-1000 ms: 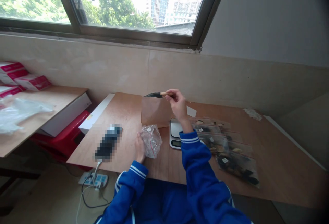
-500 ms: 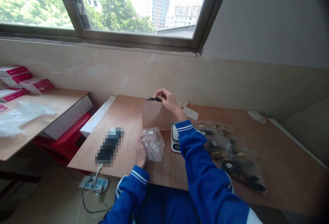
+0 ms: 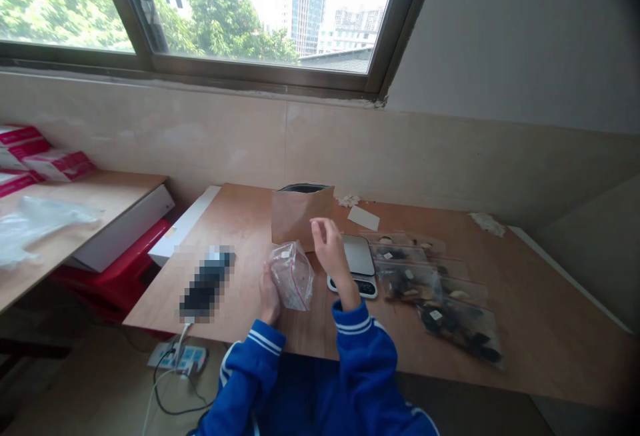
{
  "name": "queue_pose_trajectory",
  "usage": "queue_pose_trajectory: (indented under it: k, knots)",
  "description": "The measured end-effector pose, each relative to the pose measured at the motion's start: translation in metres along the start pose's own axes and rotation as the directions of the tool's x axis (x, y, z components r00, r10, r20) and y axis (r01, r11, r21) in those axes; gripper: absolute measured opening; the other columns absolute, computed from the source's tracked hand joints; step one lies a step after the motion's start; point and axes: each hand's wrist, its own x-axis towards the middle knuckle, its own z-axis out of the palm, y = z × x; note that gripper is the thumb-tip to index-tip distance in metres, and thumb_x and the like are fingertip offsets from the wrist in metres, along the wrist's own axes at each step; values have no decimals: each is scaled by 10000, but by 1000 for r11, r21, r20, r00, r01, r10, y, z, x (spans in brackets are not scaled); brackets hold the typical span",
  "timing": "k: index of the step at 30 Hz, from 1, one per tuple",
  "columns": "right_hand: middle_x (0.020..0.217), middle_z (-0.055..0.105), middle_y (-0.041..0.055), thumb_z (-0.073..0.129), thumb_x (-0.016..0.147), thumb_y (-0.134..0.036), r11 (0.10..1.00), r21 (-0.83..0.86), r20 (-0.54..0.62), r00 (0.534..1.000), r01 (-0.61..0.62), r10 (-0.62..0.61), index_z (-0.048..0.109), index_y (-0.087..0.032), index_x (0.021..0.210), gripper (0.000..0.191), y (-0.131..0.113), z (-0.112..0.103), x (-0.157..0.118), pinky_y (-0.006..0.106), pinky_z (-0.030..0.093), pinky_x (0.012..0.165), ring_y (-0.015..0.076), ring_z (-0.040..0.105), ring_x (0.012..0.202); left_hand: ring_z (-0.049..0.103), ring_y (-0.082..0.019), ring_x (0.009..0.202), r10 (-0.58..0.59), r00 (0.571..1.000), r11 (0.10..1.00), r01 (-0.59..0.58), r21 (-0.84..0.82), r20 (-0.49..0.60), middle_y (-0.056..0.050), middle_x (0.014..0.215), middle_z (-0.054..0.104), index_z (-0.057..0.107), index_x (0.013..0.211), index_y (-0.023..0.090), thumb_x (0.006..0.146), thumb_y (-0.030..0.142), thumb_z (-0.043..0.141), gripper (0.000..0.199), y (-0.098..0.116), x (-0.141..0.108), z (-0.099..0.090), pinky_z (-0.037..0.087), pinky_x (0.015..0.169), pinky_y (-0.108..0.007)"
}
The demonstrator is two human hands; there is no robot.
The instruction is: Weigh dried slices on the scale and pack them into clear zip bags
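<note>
My left hand grips the left side of a clear zip-lock bag with a red seal line, standing on the wooden table. My right hand is raised to the right of that bag, its fingers drawn together at the tips; what they hold, if anything, is too small to make out. Just behind both hands stands a brown paper bag with its dark mouth open. A kitchen scale with a silver plate lies beside my right wrist, which covers part of it.
Several filled clear bags with dark and pale pieces lie right of the scale. A white card rests behind it. At left are a pixelated dark object on a cable, a power strip below, and another table with pink-and-white boxes.
My right hand has come out of the paper bag's mouth and moved down towards me, near the zip-lock bag. My left hand still keeps hold of the zip-lock bag.
</note>
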Motion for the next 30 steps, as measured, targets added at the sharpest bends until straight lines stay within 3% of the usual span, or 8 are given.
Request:
queue_pose_trajectory:
  k: [3,6,12,16,19,21,26,30]
  knots:
    - [1094,650,124,485,901,-513,949,141,149,954,-280,260,566,-170,1097,403,25,19,-47,362,472,886,226,619,991,662,-258,1008,18,999,999,-16,-40,51,-122,1074,711,666,1067,115,870,578,438,552,1,-6,4,514,890,-375]
    - [1046,686,104,456,906,-525,901,247,220,926,-356,306,584,-179,1051,396,37,29,-68,334,485,853,220,646,968,629,-255,1078,60,988,997,-54,-46,140,-109,1149,680,623,1142,143,837,506,560,479,3,-16,7,495,926,-364]
    - [843,715,100,382,914,-558,927,215,-70,942,-308,329,609,-204,901,421,37,13,-61,365,493,773,256,657,811,635,-228,1053,114,944,984,-150,96,309,-92,1228,642,564,1262,217,824,421,628,488,22,-28,6,502,896,-335]
    - [733,700,78,320,927,-591,919,247,-98,936,-307,339,620,-203,905,491,35,-2,-60,355,487,761,255,660,764,643,-225,1016,38,908,987,-99,125,418,-86,1164,673,624,1185,208,785,442,666,465,40,-24,5,508,851,-304]
    - [779,703,69,325,930,-583,938,201,24,959,-283,284,632,-209,894,486,34,-5,-64,330,482,739,241,654,768,639,-225,977,-1,920,991,-52,126,392,-86,1081,694,671,1070,177,785,509,636,439,47,-19,8,514,765,-272]
    - [827,706,73,345,932,-559,955,144,82,965,-260,250,628,-214,856,452,34,-2,-67,317,474,716,236,648,775,638,-190,776,-21,938,988,-34,152,345,-77,917,701,680,983,146,789,561,601,465,48,-16,11,487,592,-239]
    - [793,691,90,301,944,-541,961,37,-64,959,-275,276,582,-220,788,454,37,11,-77,324,457,719,233,635,748,485,-100,536,119,971,972,-157,176,206,-7,656,598,665,809,136,789,565,597,435,51,-12,19,372,468,-197]
    - [685,658,71,273,928,-616,944,84,-119,937,-319,327,563,-224,787,508,38,18,-78,306,461,616,214,613,616,397,-83,459,119,966,967,-165,196,228,30,545,515,674,831,150,783,574,598,434,58,-5,14,313,424,-194]
